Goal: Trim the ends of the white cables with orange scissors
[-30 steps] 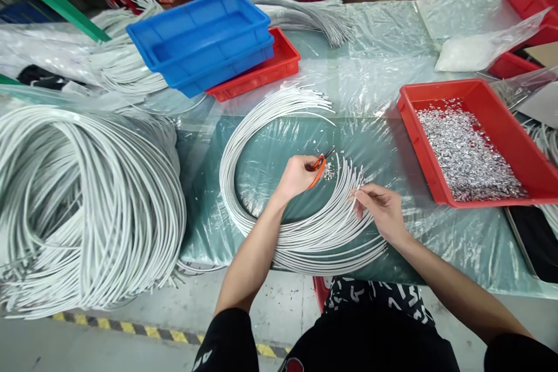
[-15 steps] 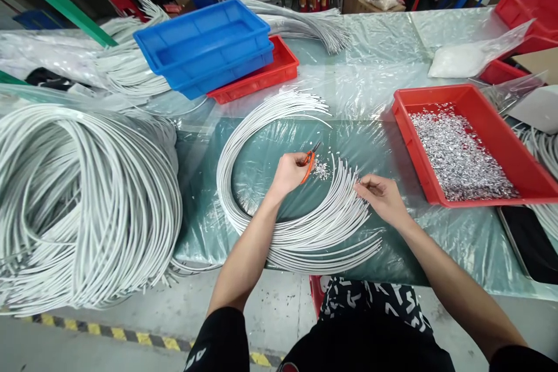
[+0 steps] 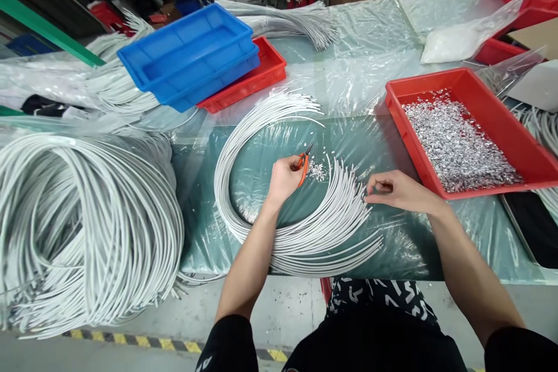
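My left hand (image 3: 283,179) is closed around the orange handles of small scissors (image 3: 304,171), whose dark blades point away and to the right. Beneath that arm a curved bundle of white cables (image 3: 226,186) lies on the table, its cut ends fanned out to the right. Close to those ends is my right hand (image 3: 387,190), thumb and forefinger pinched together at the tips of the fan. Whether a cable end or a small piece sits in the pinch is too small to tell. Just right of the scissors is a little heap of silvery scraps (image 3: 317,171).
At right stands a red tray (image 3: 440,183) holding many silvery bits, with a phone (image 3: 532,226) beside it. A large coil of cables (image 3: 91,232) fills the left. Blue trays (image 3: 187,52) rest on a red tray (image 3: 272,67) at the back. A bag of white material (image 3: 449,43) lies far right.
My right hand has shifted a little to the right, its pinch now at the outer edge of the cable ends. The left hand keeps the scissors in nearly the same place. The view has tilted slightly.
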### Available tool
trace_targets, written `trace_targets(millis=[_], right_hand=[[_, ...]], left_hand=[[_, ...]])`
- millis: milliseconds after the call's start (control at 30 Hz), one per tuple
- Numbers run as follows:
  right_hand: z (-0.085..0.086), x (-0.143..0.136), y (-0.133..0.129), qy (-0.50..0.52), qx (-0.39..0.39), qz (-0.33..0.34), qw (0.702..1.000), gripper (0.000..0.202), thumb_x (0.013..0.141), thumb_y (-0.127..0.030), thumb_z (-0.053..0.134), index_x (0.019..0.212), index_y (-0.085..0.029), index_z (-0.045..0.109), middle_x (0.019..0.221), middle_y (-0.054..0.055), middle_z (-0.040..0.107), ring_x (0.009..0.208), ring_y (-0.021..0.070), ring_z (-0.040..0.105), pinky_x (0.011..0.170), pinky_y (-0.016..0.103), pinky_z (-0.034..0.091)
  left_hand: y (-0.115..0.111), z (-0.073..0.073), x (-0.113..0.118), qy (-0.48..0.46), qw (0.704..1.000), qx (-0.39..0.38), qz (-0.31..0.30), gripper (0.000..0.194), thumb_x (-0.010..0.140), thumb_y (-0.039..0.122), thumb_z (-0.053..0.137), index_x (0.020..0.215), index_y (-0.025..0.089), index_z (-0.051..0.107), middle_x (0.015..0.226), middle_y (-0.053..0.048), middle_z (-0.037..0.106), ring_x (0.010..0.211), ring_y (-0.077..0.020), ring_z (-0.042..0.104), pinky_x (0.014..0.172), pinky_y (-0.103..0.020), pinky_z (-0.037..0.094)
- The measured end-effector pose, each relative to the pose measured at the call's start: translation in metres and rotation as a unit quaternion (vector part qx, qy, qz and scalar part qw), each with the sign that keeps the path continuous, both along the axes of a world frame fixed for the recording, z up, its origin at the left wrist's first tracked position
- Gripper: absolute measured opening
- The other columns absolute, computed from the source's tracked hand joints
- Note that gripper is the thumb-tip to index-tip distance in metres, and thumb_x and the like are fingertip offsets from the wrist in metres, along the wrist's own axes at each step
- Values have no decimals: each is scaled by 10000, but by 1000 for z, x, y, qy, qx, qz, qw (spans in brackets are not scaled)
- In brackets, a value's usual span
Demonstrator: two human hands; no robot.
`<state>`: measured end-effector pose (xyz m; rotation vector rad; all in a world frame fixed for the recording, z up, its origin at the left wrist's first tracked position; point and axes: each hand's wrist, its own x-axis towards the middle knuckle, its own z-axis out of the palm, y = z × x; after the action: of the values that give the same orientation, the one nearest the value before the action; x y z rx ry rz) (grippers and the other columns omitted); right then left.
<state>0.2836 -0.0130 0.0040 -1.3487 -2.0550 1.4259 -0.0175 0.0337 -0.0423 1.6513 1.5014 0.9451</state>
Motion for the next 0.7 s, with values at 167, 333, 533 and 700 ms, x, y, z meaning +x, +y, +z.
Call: trace_targets(millis=[167, 333, 533, 700], right_hand=[[20, 3, -9, -74, -144, 194, 968, 214, 838, -382, 703, 863, -180, 767, 570, -75, 282, 511, 85, 259, 527, 270, 201], [15, -14, -33, -191, -76, 199, 958, 149, 743, -161, 714, 881, -198, 756, 646, -24, 510, 637, 133, 468, 580, 265, 277], [6, -22, -42, -188, -55, 229, 953, 143, 698, -36, 616, 687, -176, 641, 651, -21, 587, 629, 121, 486, 600, 269, 302], [13, -12, -29, -51, -60, 245, 966, 91, 734, -86, 669, 726, -173, 645, 643, -53, 514, 581, 81, 416, 565, 247, 301]], left_hand=[[-2, 1, 3, 6, 1000, -2, -9, 322, 803, 363, 623, 598, 152, 493, 594, 42, 344, 571, -71, 314, 531, -222, 240], [-3, 3, 6, 12, 1000, -9, -8, 327, 818, 400, 633, 633, 144, 548, 598, 40, 369, 570, -73, 321, 532, -222, 254], [-2, 0, 6, 17, 1000, 0, -7, 330, 810, 417, 652, 645, 139, 588, 602, 28, 436, 567, -79, 357, 533, -222, 281], [-4, 2, 9, 29, 999, 10, -18, 366, 820, 445, 650, 623, 147, 568, 584, 32, 430, 553, -79, 363, 523, -220, 282]])
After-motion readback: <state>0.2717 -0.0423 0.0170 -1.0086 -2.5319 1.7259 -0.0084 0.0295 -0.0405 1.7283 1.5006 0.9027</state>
